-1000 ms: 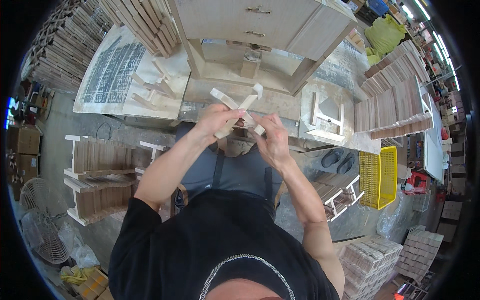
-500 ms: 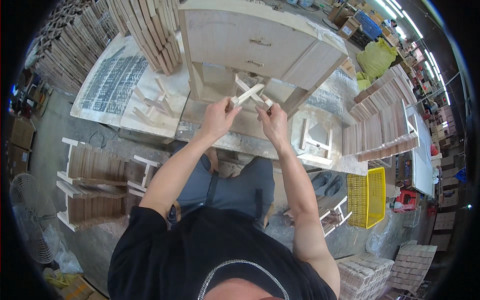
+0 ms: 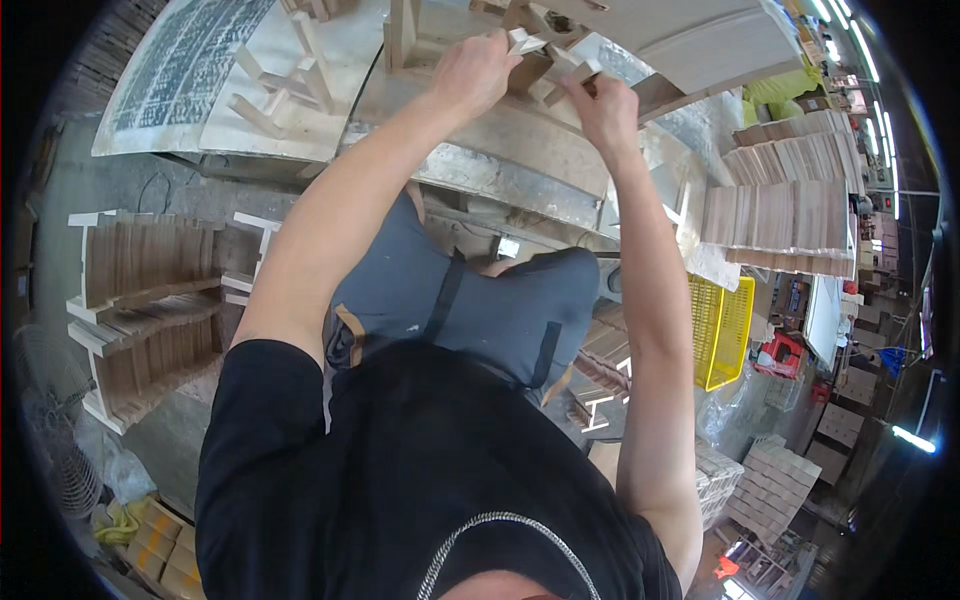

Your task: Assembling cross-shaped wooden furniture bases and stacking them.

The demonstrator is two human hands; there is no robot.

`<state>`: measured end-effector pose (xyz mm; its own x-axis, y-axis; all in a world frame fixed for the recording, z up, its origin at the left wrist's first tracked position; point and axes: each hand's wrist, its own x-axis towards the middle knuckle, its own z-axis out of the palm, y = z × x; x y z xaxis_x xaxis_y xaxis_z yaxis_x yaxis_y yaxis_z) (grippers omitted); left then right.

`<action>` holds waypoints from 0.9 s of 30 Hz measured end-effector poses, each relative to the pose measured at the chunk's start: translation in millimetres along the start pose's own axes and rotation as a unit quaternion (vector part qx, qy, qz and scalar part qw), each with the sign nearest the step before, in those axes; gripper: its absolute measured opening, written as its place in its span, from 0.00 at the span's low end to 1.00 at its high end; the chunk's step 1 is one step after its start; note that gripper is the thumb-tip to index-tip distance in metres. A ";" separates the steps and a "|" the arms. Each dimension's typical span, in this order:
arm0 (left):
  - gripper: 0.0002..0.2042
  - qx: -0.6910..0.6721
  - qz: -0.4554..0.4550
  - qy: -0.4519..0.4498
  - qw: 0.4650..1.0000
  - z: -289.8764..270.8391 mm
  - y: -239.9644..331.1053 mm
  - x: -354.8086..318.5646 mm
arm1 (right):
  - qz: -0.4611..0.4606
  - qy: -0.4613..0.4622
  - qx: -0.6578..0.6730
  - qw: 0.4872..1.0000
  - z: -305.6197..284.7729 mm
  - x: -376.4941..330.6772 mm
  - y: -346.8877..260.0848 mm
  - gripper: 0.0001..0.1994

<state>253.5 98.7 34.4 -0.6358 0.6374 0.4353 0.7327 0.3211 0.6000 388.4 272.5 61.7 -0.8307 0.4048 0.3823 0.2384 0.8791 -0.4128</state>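
Note:
Both of my arms reach forward over a worn workbench (image 3: 500, 140). My left hand (image 3: 478, 68) grips one end of a small pale wooden piece (image 3: 527, 42). My right hand (image 3: 603, 105) pinches the other part of it, a light wooden strip (image 3: 582, 72). The two hands are close together, holding the piece just under a large pale wooden cabinet (image 3: 690, 35) at the top of the view. The far side of the piece is hidden by my fingers.
A pale board (image 3: 290, 90) with small wooden frames (image 3: 275, 85) lies on the bench's left. Racks of stacked wooden slats (image 3: 140, 310) stand at my left, more stacks (image 3: 780, 210) at my right. A yellow plastic crate (image 3: 722, 330) sits on the floor to the right.
My hands have moved forward and up with the wooden piece, from above my lap to the bench beneath the cabinet. My head has tipped forward, so the bench now fills the top.

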 end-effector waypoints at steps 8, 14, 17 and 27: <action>0.13 -0.007 0.018 -0.012 1.000 -4.2 -7.5 -0.4 | 0.010 -0.011 -0.029 0.999 2.2 -2.6 -5.6 0.21; 0.14 -0.005 -0.012 -0.034 0.999 0.6 4.1 0.9 | 0.029 0.000 -0.017 0.999 -0.5 -4.7 0.8 0.20; 0.15 0.003 -0.038 -0.037 0.999 -3.2 3.2 2.2 | 0.046 -0.008 -0.007 0.999 2.8 -5.2 -5.9 0.19; 0.15 -0.083 -0.049 0.017 0.995 -15.2 7.2 -24.6 | 0.024 -0.023 0.022 0.999 -16.3 -30.2 -25.3 0.19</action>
<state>270.7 74.7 38.3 -0.7112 0.5848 0.3901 0.6190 0.2580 0.7419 415.7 242.1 74.1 -0.8412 0.4334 0.3232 0.2571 0.8466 -0.4661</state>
